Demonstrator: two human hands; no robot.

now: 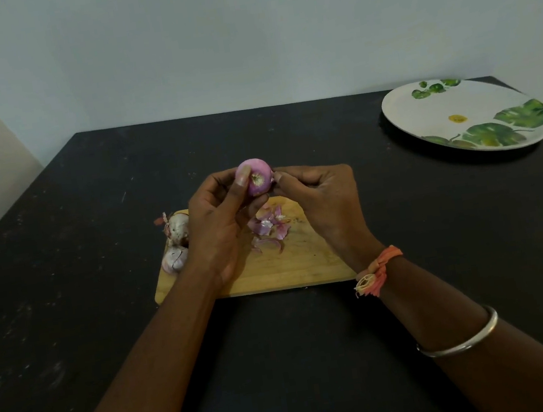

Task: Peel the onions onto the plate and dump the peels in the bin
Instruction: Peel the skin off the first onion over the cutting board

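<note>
Head view, the only one supplied: an onion point(256, 178) was held up over the far edge of the cutting board point(305, 263), mostly stripped, pink and glossy, with its root end turned to the camera. It was gripped by the left hand point(220, 219), fingers curled round it and the thumb laid across its left side. The right hand point(320, 196) was brought against the onion's right flank, fingertips pinched together there, seemingly on a last shred of skin; the shred itself was too small to be made out. Progress was judged early: one onion nearly finished, nothing placed on the plate, nothing dumped. Two unpeeled onions point(178, 242) were left at the board's left end, touching each other, one partly hidden by the left wrist. A small heap of peels point(268, 228) was spread on the board under the hands, not on the plate as the task asks. The plate point(424, 116), white with a leaf print, was set well apart at the far right of the dark table point(93, 229) and nothing was seen on it. No bin was in view. Left to do, as judged: the last skin pulled off, two more onions peeled, the peels gathered and binned.
</note>
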